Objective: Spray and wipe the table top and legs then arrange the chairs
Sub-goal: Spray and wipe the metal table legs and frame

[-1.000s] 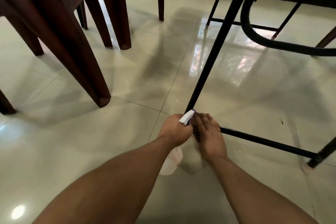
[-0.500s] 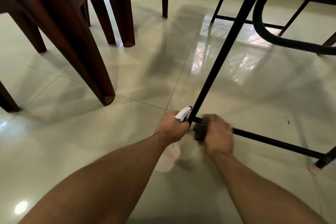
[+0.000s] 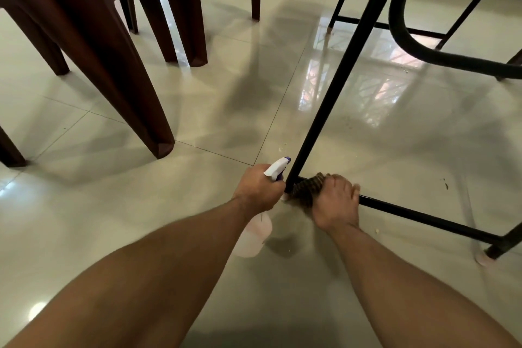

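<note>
A thin black metal table leg (image 3: 341, 73) slants down to the tiled floor, where a low black crossbar (image 3: 423, 217) runs off to the right. My left hand (image 3: 258, 191) grips a clear spray bottle (image 3: 254, 237) with a white and purple nozzle (image 3: 278, 168) just left of the leg's foot. My right hand (image 3: 336, 203) holds a dark cloth (image 3: 306, 186) wrapped against the crossbar where it meets the leg.
Dark brown plastic chairs (image 3: 93, 37) stand at the left, their legs (image 3: 158, 141) close to my left arm. A black curved metal frame (image 3: 440, 56) hangs at the upper right. A second table foot (image 3: 493, 251) sits at the far right. Crumbs (image 3: 445, 183) dot the glossy floor.
My right hand with the cloth slid right along the crossbar, then back toward the leg's foot. The left hand kept the bottle beside the leg.
</note>
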The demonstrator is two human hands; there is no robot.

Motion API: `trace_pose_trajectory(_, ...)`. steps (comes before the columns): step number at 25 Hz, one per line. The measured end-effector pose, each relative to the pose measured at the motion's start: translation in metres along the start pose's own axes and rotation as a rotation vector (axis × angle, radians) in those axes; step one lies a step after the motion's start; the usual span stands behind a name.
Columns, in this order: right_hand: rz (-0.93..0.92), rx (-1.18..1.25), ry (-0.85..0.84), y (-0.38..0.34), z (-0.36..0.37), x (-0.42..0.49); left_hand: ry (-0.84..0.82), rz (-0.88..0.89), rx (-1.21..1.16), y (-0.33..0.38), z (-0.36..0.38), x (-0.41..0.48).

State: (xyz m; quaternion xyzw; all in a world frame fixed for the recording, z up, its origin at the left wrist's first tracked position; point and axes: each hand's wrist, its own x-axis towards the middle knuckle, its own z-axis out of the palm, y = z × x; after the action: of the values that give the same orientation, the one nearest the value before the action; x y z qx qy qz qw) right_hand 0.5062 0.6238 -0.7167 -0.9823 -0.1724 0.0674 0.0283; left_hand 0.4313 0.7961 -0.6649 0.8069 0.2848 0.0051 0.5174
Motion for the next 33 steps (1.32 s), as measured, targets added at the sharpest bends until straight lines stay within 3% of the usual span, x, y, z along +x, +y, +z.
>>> trace_pose_trajectory(3,0.151,0.035,0.046,0.002,0.005,-0.013,-0.007,-0.001,-0.041,0.012,0.007,-0.001)
trace_pose_trajectory(7,0.061,0.182,-0.002,-0.056,0.006,0.002,0.042,0.015,-0.063,0.019,0.010,-0.003)
trace_pose_trajectory(11,0.149,0.217,0.066,-0.077,0.016,0.005,0.133,-0.043,-0.101,0.012,-0.011,0.002)
trace_pose_trajectory(16,-0.080,-0.060,0.063,-0.040,0.007,0.014,0.128,-0.051,-0.092,0.008,-0.029,0.001)
trace_pose_trajectory(20,-0.179,0.138,0.067,-0.002,0.000,0.017,0.099,-0.017,-0.072,0.010,-0.019,0.003)
trace_pose_trajectory(21,-0.104,0.227,0.095,0.011,0.001,0.015,0.078,0.002,-0.046,0.012,-0.013,0.003)
trace_pose_trajectory(24,0.422,0.366,0.290,0.058,0.000,0.005,0.033,0.055,-0.026,0.026,0.004,0.003)
trace_pose_trajectory(25,0.505,0.353,0.332,0.069,-0.001,0.001,0.023,0.073,-0.019,0.031,0.010,0.003)
trace_pose_trajectory(26,0.464,0.346,0.310,0.076,0.000,-0.002,0.009,0.088,-0.007,0.036,0.018,0.002)
trace_pose_trajectory(30,-0.200,0.185,-0.033,0.096,-0.016,-0.007,-0.089,0.131,0.075,0.049,0.070,-0.007)
trace_pose_trajectory(31,-0.250,0.132,-0.064,0.101,-0.027,-0.005,-0.096,0.133,0.087,0.052,0.079,-0.010)
trace_pose_trajectory(33,-0.132,-0.035,-0.100,0.130,-0.045,-0.004,-0.127,0.135,0.079,0.063,0.100,-0.017)
